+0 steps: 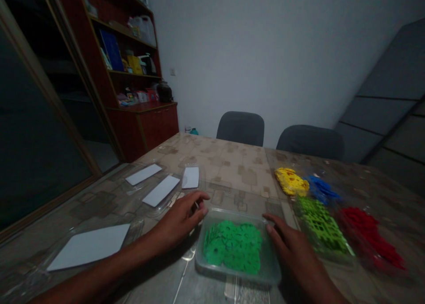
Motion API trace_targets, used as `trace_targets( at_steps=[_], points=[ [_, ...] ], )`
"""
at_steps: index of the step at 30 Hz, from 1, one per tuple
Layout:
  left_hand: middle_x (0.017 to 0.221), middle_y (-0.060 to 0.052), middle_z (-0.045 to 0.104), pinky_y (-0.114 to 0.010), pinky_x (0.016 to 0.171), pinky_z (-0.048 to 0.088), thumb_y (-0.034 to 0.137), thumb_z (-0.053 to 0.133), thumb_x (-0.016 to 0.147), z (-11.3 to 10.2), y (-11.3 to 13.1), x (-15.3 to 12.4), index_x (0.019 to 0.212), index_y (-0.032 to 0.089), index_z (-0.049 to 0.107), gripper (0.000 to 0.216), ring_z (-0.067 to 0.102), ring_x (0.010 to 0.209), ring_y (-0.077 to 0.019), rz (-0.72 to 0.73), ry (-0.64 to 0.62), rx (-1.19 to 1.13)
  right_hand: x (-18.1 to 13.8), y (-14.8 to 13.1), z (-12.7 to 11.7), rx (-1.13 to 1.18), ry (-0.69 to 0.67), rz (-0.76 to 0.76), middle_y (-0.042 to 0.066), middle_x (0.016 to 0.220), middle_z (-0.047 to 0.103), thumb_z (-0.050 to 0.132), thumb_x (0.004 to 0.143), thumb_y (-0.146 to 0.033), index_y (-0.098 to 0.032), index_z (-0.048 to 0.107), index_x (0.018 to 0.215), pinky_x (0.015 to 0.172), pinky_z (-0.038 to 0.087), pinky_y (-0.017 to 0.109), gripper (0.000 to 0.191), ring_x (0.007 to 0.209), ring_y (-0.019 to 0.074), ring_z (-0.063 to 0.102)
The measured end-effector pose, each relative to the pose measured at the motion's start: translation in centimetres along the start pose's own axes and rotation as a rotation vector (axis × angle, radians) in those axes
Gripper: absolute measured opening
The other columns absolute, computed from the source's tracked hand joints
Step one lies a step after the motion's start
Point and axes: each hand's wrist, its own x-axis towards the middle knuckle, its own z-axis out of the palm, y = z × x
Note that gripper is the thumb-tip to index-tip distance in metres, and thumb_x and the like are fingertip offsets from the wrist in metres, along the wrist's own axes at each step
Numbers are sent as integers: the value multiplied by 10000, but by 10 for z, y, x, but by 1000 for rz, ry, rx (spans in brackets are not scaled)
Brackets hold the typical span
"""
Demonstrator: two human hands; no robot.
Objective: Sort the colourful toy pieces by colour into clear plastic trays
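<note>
A clear plastic container (239, 275) full of flat green pieces (232, 246) stands in front of me on the table. Beside its left rear corner is my left hand (186, 213), its fingers loosely curled and apart, with nothing seen in them. Against the right side of the container rests my right hand (288, 242), fingers stretched out along the rim, holding nothing that I can see. Whether the left fingertips touch the container I cannot tell.
Clear packs of yellow pieces (292, 182), blue pieces (322, 189), light green pieces (322, 226) and red pieces (372, 237) lie at right. Several clear lids with white labels, one label (93, 245) nearest me, lie at left. Two grey chairs (241, 129) stand behind the table (215, 155).
</note>
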Motion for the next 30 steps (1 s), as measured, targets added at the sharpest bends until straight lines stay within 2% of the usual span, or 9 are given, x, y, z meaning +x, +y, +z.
trace_targets(
  at_steps=[3, 7, 14, 17, 20, 23, 26, 28, 30],
  points=[
    [738, 16, 538, -268, 596, 395, 365, 556, 925, 12, -8, 2, 1066, 173, 602, 243, 532, 668, -170, -129, -38, -264, 1, 2, 7, 137, -9, 26, 151, 1237, 740, 364, 965, -513, -151, 711, 1226, 937, 577, 429, 566, 1139, 311, 703],
    [670, 62, 441, -237, 529, 291, 423, 637, 834, 25, -15, 3, 1009, 189, 560, 302, 417, 563, -124, -207, -25, -484, 2, 3, 13, 220, 27, 59, 149, 1209, 752, 398, 932, -555, -168, 725, 1181, 955, 568, 443, 564, 1149, 317, 697],
    [710, 47, 445, -257, 605, 350, 351, 565, 873, 23, -9, 2, 988, 196, 560, 193, 456, 659, -152, -134, 6, -332, 2, 1, 16, 211, 4, 61, 168, 1197, 752, 343, 944, -516, -151, 712, 1172, 991, 548, 452, 566, 1217, 323, 658],
    [744, 28, 506, -271, 641, 398, 308, 507, 917, 23, -8, 1, 1020, 196, 569, 164, 512, 702, -169, -97, 21, -232, 2, 0, 11, 69, 5, 33, 184, 1200, 744, 327, 964, -475, -137, 698, 1220, 1033, 517, 504, 564, 1209, 337, 661],
    [748, 5, 581, -296, 654, 455, 296, 466, 950, 20, -6, -1, 1049, 204, 591, 184, 579, 704, -196, -90, 13, -89, -3, -7, 5, -131, 41, -61, 209, 1374, 642, 387, 974, -469, -123, 646, 1339, 1109, 440, 563, 566, 1319, 365, 569],
    [1120, -103, 709, -448, 926, 511, 335, 493, 967, 10, 3, -6, 1174, 221, 627, 272, 657, 1054, -296, 7, -13, 158, -8, -24, -2, -217, -124, -217, 197, 1572, 433, 548, 928, -551, -155, 559, 1456, 1158, 361, 597, 660, 1455, 398, 379],
    [1599, -142, 406, -591, 1177, 303, 482, 617, 927, 1, 21, -14, 1432, 250, 525, 564, 366, 1463, -371, 133, -176, 315, -9, -40, -7, -248, -350, -290, 220, 1631, 244, 732, 796, -616, -150, 442, 1538, 1169, 294, 644, 923, 1495, 440, 229],
    [1665, -167, 213, -631, 1191, 248, 594, 703, 849, -2, 33, -17, 1548, 240, 393, 843, 228, 1519, -397, 174, -338, 347, -7, -45, -9, -266, -420, -289, 252, 1625, 199, 784, 743, -618, -123, 415, 1548, 1174, 257, 661, 1014, 1496, 459, 185],
    [1659, -204, 155, -655, 1184, 229, 630, 753, 783, 0, 41, -16, 1584, 208, 327, 1000, 178, 1520, -421, 196, -445, 373, -3, -46, -9, -270, -432, -309, 264, 1625, 192, 820, 707, -592, -131, 406, 1554, 1176, 236, 669, 1049, 1499, 466, 171]
  ],
)
